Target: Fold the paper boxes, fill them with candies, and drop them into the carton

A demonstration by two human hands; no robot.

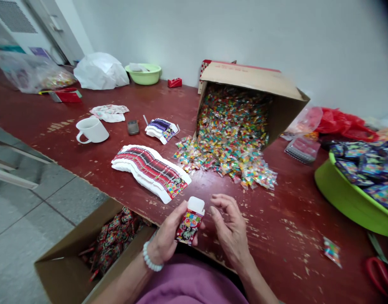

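My left hand (169, 234), with a beaded bracelet at the wrist, grips a small red printed candy box (190, 226) whose white top flap stands up. Just right of the box is my right hand (229, 226), fingers curled and apart, with nothing visible in it. Beyond my hands lies a fanned row of flat red cartons (149, 171). Behind that sits a shorter stack of purple cartons (161, 128). Small clear candy packets (232, 145) spill onto the table from a cardboard box (289, 105) lying on its side.
On the floor side, a carton (54, 257) holds filled red boxes (116, 232). A green basin (342, 202) of purple packs, red-handled scissors (379, 274) and one loose packet (332, 252) are at right. A white mug (92, 130) stands left.
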